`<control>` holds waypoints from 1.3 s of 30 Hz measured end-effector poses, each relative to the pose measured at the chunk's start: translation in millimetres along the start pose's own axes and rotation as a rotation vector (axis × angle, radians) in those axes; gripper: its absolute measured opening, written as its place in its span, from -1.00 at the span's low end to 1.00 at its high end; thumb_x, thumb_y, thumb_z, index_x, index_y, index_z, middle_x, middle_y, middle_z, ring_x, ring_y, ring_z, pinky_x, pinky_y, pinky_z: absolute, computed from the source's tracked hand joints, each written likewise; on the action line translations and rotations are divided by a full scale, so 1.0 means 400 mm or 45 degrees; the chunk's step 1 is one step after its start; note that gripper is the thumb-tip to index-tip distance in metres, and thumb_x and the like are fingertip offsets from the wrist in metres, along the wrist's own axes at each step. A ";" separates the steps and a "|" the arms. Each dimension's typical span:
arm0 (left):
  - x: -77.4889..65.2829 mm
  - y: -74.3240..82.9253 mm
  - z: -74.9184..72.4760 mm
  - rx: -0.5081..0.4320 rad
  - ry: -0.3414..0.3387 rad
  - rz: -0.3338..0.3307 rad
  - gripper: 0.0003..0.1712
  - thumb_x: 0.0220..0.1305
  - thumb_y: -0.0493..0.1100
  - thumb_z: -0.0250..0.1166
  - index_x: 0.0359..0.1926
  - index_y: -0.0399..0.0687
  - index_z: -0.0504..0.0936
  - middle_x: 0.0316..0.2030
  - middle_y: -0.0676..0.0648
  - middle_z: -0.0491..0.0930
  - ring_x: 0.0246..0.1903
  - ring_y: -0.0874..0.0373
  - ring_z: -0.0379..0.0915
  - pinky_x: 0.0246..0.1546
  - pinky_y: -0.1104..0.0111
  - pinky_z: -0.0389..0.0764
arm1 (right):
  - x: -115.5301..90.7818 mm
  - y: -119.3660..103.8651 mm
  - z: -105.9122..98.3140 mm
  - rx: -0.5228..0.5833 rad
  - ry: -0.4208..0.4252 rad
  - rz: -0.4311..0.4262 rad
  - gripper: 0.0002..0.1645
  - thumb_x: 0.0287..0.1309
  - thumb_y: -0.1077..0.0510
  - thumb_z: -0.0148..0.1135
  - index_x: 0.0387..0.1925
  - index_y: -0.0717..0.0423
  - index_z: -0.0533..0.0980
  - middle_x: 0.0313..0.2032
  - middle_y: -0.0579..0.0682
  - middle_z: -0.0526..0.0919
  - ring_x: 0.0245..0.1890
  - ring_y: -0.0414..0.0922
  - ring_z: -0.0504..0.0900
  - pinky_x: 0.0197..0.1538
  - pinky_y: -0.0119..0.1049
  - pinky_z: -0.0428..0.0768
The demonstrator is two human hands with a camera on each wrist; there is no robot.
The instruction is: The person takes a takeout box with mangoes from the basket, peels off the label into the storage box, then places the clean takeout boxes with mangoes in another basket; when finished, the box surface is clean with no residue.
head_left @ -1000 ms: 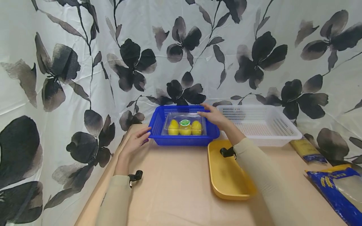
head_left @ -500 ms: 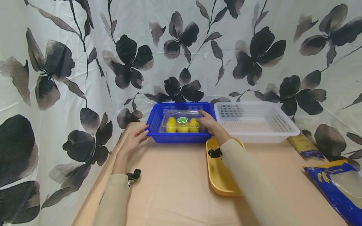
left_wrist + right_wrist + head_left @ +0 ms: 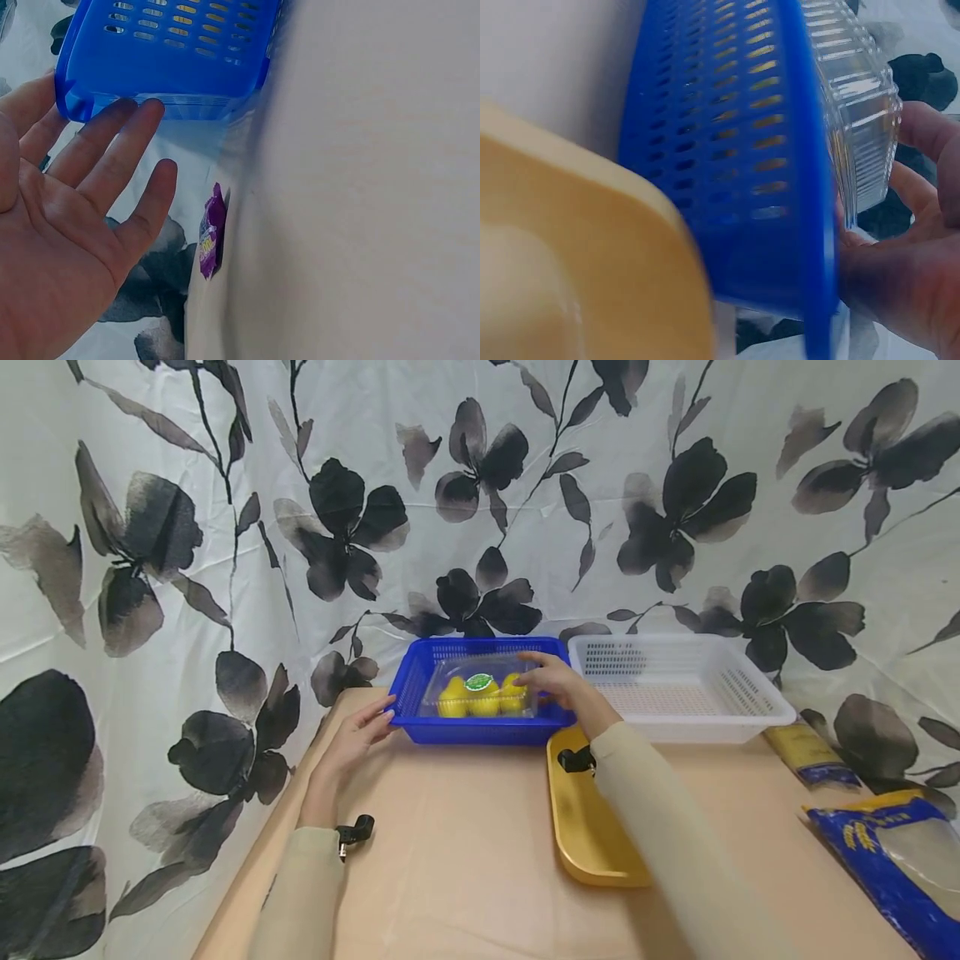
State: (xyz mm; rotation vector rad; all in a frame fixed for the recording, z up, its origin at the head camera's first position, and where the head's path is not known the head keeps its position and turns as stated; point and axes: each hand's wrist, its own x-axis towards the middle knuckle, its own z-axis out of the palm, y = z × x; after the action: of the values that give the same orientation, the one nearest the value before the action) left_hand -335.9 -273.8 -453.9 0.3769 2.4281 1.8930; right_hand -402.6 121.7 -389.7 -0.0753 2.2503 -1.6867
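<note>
A clear plastic clamshell box (image 3: pixel 457 670) with yellow, lemon-like fruits (image 3: pixel 453 697) and a green label sits in the blue perforated basket (image 3: pixel 480 732), its right end tipped up. My right hand (image 3: pixel 558 681) grips that right end; in the right wrist view, fingers and thumb (image 3: pixel 862 274) lie around the box (image 3: pixel 859 97), which stands above the basket rim. Long, fairly straight fingers of my left hand (image 3: pixel 352 743) touch the basket's left end, and the left wrist view shows its palm facing the camera beside the basket wall (image 3: pixel 165 67).
A white perforated basket (image 3: pixel 675 727) stands right of the blue one. In front lies a yellow tray (image 3: pixel 592 827), partly under my right forearm. Two packets, a yellow one (image 3: pixel 813 756) and a blue one (image 3: pixel 862 843), lie far right. A small purple packet (image 3: pixel 212 232) is near the table's left edge.
My right hand has come down and left from above the basket and taken hold of the clamshell's right end, which has risen slightly. My left hand stays at the basket's left end.
</note>
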 end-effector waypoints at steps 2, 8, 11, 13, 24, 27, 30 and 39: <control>-0.001 0.001 0.000 -0.002 0.003 -0.006 -0.37 0.61 0.01 0.13 0.56 -0.07 0.32 0.51 -0.22 0.34 0.25 0.02 0.59 0.42 -0.08 0.41 | -0.006 -0.013 -0.005 -0.005 -0.016 0.001 -0.13 0.36 0.20 0.32 0.59 -0.20 0.23 0.41 0.15 0.41 -0.27 -0.09 0.46 0.16 0.06 0.60; -0.003 0.005 0.002 0.008 0.009 0.010 -0.39 0.61 -0.04 0.14 0.55 -0.09 0.33 0.52 -0.21 0.32 0.15 0.29 0.61 0.40 -0.06 0.43 | -0.026 -0.039 -0.019 -0.037 -0.029 -0.029 -0.21 0.40 0.13 0.24 0.59 -0.13 0.24 0.34 0.15 0.52 -0.52 -0.15 0.49 -0.08 -0.09 0.69; -0.004 0.003 0.003 0.014 0.002 0.015 -0.39 0.61 -0.05 0.13 0.56 -0.11 0.32 0.51 -0.23 0.33 0.15 0.28 0.62 0.39 -0.03 0.45 | -0.032 -0.040 -0.025 -0.034 0.009 -0.033 -0.25 0.42 0.07 0.20 0.57 -0.12 0.26 0.36 0.15 0.52 -0.50 -0.14 0.50 -0.14 -0.11 0.69; -0.006 0.000 0.004 0.023 -0.001 0.008 -0.38 0.62 -0.04 0.12 0.56 -0.11 0.31 0.51 -0.24 0.33 0.19 0.18 0.62 0.39 -0.02 0.45 | -0.035 -0.038 -0.028 -0.030 0.023 -0.036 -0.25 0.42 0.05 0.18 0.58 -0.10 0.25 0.39 0.13 0.47 -0.48 -0.14 0.48 -0.16 -0.13 0.68; -0.006 0.003 0.001 0.065 0.006 0.002 -0.36 0.60 0.09 0.13 0.57 0.03 0.33 0.48 -0.21 0.39 0.31 -0.18 0.53 0.41 -0.06 0.43 | -0.097 -0.070 -0.049 0.023 -0.080 -0.254 -0.13 0.43 0.08 0.29 0.63 -0.27 0.13 0.33 0.25 0.32 -0.15 0.02 0.61 -0.06 0.08 0.78; -0.005 0.005 0.000 0.065 0.009 -0.001 -0.36 0.60 0.08 0.14 0.56 0.03 0.33 0.47 -0.23 0.41 0.31 -0.20 0.53 0.42 -0.12 0.41 | -0.129 -0.075 -0.062 0.017 -0.088 -0.296 -0.11 0.41 0.10 0.32 0.62 -0.27 0.14 0.19 0.23 0.31 -0.02 0.08 0.58 -0.07 0.08 0.79; -0.004 0.005 -0.003 0.069 0.003 0.007 -0.36 0.60 0.06 0.13 0.57 -0.01 0.32 0.48 -0.25 0.39 0.31 -0.23 0.52 0.42 -0.13 0.40 | -0.159 -0.078 -0.079 0.012 -0.041 -0.309 -0.10 0.38 0.11 0.35 0.61 -0.27 0.18 0.20 0.23 0.26 0.10 0.14 0.53 -0.06 0.08 0.79; -0.009 0.004 -0.007 0.079 -0.012 0.022 -0.36 0.63 -0.01 0.09 0.59 -0.08 0.26 0.49 -0.29 0.35 0.31 -0.27 0.50 0.41 -0.16 0.39 | -0.222 -0.065 -0.115 0.076 0.006 -0.297 -0.11 0.41 0.10 0.31 0.63 -0.27 0.13 0.32 0.26 0.16 0.20 0.18 0.42 -0.02 0.11 0.77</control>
State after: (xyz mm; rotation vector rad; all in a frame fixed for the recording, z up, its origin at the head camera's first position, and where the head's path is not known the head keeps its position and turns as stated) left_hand -332.6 -277.0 -451.8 0.4094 2.4906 1.8216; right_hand -335.9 177.2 -333.7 -0.3319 2.2656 -1.8703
